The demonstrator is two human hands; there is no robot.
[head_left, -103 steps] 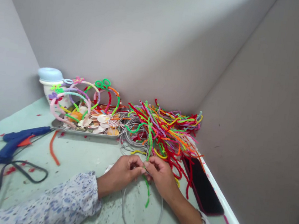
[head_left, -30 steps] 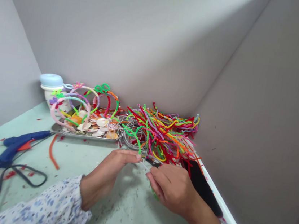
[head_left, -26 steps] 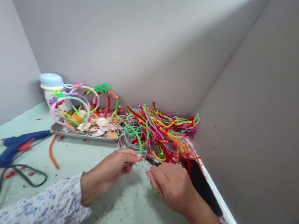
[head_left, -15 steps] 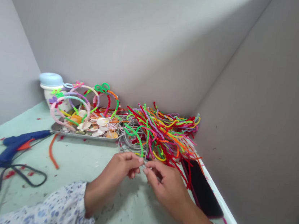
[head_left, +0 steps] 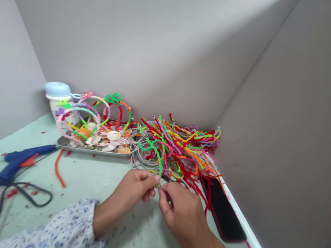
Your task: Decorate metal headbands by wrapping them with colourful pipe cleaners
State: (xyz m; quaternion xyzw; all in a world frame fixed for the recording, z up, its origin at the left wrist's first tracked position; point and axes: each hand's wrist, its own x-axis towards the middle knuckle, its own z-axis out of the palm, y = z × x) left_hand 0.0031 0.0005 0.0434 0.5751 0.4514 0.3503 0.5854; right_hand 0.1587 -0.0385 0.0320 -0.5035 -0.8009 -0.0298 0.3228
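Note:
My left hand (head_left: 140, 185) pinches a green pipe cleaner (head_left: 158, 157) between thumb and forefinger, low over the table. The pipe cleaner's upper part rises from the fingers and bends left at the top. Right beside it, my right hand (head_left: 181, 204) is closed with its fingertips at the pipe cleaner's lower end, close to the left thumb; what lies between those fingertips is too small to see clearly. Behind the hands are a coil of grey wire hoops (head_left: 141, 159) and a heap of coloured pipe cleaners (head_left: 187, 142).
A metal tray (head_left: 98, 152) of shells carries several pipe-cleaner headbands (head_left: 98, 114). A jar with a blue lid (head_left: 57, 89) stands behind it. On the left lie a blue glue gun (head_left: 17, 162), its cord, and an orange pipe cleaner (head_left: 59, 169). A phone (head_left: 226, 216) lies right.
My right hand has turned slightly, its knuckles rolling over toward the left hand. The green pipe cleaner has shifted a little and stands more upright. My left hand has barely moved.

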